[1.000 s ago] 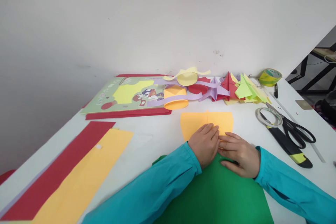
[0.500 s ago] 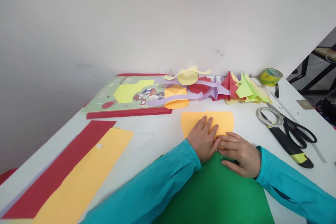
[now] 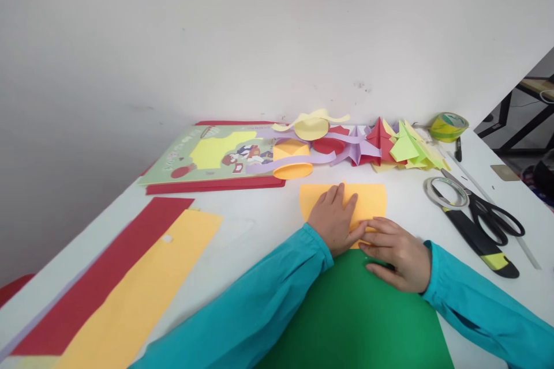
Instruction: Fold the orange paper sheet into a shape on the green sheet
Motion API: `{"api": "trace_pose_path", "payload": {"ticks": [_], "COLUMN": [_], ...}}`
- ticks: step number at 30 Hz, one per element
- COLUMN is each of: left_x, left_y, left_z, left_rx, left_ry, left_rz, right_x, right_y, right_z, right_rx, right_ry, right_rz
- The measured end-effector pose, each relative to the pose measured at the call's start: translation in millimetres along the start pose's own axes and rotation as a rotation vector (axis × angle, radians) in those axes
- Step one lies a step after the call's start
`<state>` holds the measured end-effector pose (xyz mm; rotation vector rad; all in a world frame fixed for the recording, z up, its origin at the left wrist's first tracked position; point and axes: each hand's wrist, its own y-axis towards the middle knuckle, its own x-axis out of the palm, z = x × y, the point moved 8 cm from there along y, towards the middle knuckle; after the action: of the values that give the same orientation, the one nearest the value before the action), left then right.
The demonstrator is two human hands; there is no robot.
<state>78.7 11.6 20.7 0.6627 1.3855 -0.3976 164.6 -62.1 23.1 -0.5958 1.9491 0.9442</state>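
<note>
A rounded orange paper piece [image 3: 367, 199] lies flat before me, partly hidden by both hands. Across it my left hand [image 3: 331, 220] rests palm down, fingers stretched and slightly spread, its thumb reaching to the fingertips of the other hand. My right hand [image 3: 396, 253] touches the lower right part of the orange paper, fingers extended, thumb apart over the green sheet [image 3: 367, 317]. That green sheet lies under my forearms, its top edge meeting the orange paper. Neither hand grasps anything visible.
Red [image 3: 108, 277] and orange [image 3: 147, 282] paper strips lie left. Behind are a printed pad [image 3: 182, 155], an orange paper lantern [image 3: 292, 171] and folded paper stars [image 3: 381, 141]. Scissors [image 3: 489, 219], a utility knife [image 3: 480, 242], a white tape roll [image 3: 446, 193] and yellow tape [image 3: 449, 127] sit right.
The fingers of my left hand have shifted slightly on the orange paper, and its thumb now stretches further right. A bit of the paper's lower edge shows. My right hand is almost still.
</note>
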Motion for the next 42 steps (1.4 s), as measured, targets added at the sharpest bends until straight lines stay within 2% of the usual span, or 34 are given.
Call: {"api": "trace_pose_path", "payload": {"ticks": [8,13,17,42], "left_x": [0.0,5.0,5.3,4.2], "left_y": [6.6,7.9,8.2,5.6], "left_z": [-6.7,-9.9,-11.9,-8.1], "left_rx": [0.002,0.039,0.050,0.085], "left_ry": [0.036,0.073,0.078,0.091], "left_rz": [0.009,-0.024,-0.001,-0.020], "right_x": [-3.1,-3.7,-3.4,-3.0], "right_y": [2.4,2.4,1.6,1.6], "right_z": [-2.9,-3.7,-3.5,-3.6], "right_rx": [-0.023,-0.027,-0.031,-0.033], "right_ry": [0.025,0.020,0.002,-0.004], "right_rz": [0.022,0.031,0.024,0.027]}}
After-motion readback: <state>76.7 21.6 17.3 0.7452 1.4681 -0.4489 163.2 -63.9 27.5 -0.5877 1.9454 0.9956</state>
